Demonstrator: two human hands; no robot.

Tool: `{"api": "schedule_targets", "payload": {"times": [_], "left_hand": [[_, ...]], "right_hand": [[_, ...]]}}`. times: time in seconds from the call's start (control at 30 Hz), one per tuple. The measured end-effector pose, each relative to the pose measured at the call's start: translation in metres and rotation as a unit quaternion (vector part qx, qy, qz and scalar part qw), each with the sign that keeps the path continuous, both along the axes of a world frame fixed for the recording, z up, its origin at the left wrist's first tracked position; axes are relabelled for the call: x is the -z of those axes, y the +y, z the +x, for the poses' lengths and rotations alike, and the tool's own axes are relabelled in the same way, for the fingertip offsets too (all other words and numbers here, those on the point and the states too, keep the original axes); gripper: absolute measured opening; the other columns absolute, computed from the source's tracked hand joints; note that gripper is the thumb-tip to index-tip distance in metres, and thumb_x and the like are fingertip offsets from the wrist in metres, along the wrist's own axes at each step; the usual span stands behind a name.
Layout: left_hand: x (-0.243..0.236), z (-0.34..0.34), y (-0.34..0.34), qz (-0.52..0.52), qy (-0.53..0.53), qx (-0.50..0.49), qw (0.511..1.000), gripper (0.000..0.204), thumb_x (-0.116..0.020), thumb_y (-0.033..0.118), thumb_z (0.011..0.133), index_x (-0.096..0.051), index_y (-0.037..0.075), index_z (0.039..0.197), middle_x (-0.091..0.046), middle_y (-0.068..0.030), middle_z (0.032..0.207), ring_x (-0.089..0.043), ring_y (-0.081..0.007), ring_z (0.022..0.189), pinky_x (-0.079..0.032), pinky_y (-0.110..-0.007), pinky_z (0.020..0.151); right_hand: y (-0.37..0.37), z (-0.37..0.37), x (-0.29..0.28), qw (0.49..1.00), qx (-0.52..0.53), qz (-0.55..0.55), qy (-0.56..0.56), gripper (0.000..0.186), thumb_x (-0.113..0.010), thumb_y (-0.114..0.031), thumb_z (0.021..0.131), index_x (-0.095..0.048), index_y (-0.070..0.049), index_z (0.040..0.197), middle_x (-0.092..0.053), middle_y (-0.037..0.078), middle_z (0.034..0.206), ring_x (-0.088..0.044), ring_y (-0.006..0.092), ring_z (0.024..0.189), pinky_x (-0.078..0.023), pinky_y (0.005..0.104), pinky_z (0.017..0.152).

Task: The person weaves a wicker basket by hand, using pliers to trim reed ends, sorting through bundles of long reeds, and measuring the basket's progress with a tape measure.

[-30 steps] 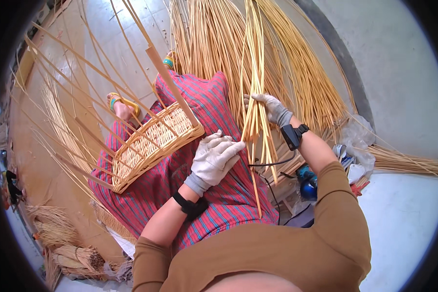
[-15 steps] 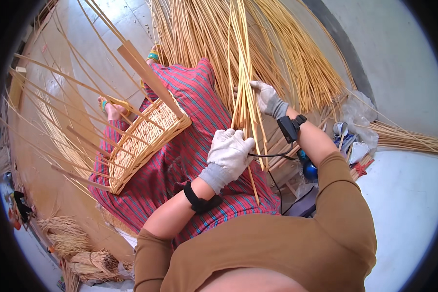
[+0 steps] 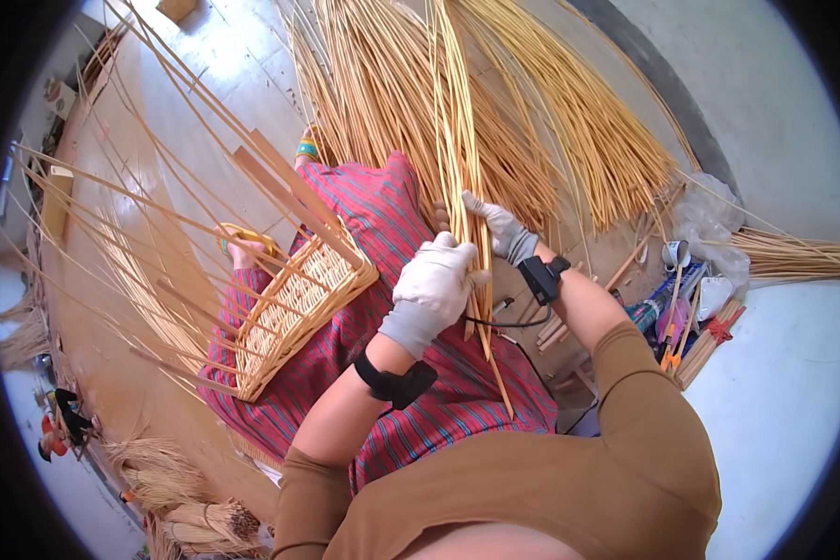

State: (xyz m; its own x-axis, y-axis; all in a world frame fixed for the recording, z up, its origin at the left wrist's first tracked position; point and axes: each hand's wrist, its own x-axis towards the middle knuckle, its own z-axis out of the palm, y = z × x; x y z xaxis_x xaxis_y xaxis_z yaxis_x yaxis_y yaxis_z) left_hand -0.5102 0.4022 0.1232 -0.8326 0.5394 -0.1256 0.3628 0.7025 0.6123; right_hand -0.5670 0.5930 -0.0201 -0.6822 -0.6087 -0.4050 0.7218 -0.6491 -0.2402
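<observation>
My left hand (image 3: 431, 285) curls tight on pale canes (image 3: 453, 121), by the right edge of my lap (image 3: 345, 350), right hand (image 3: 504, 229) clasping them farther out, forearms (image 3: 583, 313) angled inward

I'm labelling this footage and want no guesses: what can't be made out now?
In the head view:
Held canes: far ends, cut off by the upper edge.
Left hand: most fingertips, hidden behind its own knuckles.
Right hand: fingers, partly hidden behind the canes.
Basket: underside, hidden by its own weave.

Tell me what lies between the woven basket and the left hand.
In the head view, striped red cloth separates the woven basket from the left hand.
</observation>
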Motion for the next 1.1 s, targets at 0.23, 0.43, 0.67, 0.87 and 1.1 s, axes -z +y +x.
{"api": "schedule_targets", "payload": {"times": [0.23,0.43,0.67,0.87,1.1], "left_hand": [[0.015,-0.024,0.033,-0.138,-0.038,0.006,0.99,0.031,-0.065,0.043,0.094,-0.06,0.014,0.102,-0.071,-0.0124,0.092,-0.071,-0.0359,0.087,-0.055,-0.049,0.07],[0.02,-0.033,0.038,-0.083,-0.057,0.018,0.995,0.035,-0.065,0.042,0.094,-0.058,0.014,0.113,-0.073,-0.0142,0.095,-0.072,-0.0359,0.09,-0.056,-0.048,0.074],[0.027,-0.036,0.034,0.011,-0.143,-0.144,0.979,0.07,-0.071,0.029,0.09,-0.039,0.016,0.151,-0.074,-0.0181,0.096,-0.072,-0.0385,0.094,-0.056,-0.045,0.081],[0.074,-0.049,0.025,0.201,-0.148,-0.241,0.938,0.08,-0.074,0.032,0.089,-0.038,0.002,0.153,-0.073,-0.0225,0.116,-0.072,-0.0355,0.105,-0.056,-0.043,0.094],[0.07,-0.059,0.007,0.457,-0.387,-0.208,0.774,0.038,-0.071,0.018,0.099,-0.06,0.002,0.132,-0.073,-0.0069,0.105,-0.071,-0.0173,0.092,-0.057,-0.03,0.074]], "right_hand": [[0.005,0.001,0.028,0.989,0.002,0.145,0.039,0.036,-0.069,-0.036,0.098,-0.065,-0.003,0.114,-0.071,0.005,0.096,-0.069,0.0182,0.089,-0.057,0.0332,0.084],[0.02,0.004,0.016,0.981,0.044,0.189,-0.002,0.023,-0.071,-0.026,0.099,-0.068,-0.008,0.112,-0.07,0.003,0.095,-0.067,0.0155,0.081,-0.057,0.032,0.073],[0.067,0.002,0.005,0.925,0.015,0.378,0.008,0.017,-0.077,-0.017,0.091,-0.071,-0.005,0.102,-0.071,0.007,0.079,-0.069,0.0192,0.066,-0.06,0.0357,0.062],[0.199,0.006,0.061,0.584,-0.092,0.787,0.178,0.068,-0.084,-0.014,0.077,-0.045,0.008,0.128,-0.072,0.011,0.082,-0.069,0.0176,0.068,-0.057,0.0341,0.058],[0.114,0.006,0.013,0.869,-0.075,0.487,0.039,0.014,-0.071,-0.015,0.093,-0.07,-0.001,0.093,-0.069,0.006,0.077,-0.067,0.0187,0.067,-0.056,0.0321,0.065]]}}
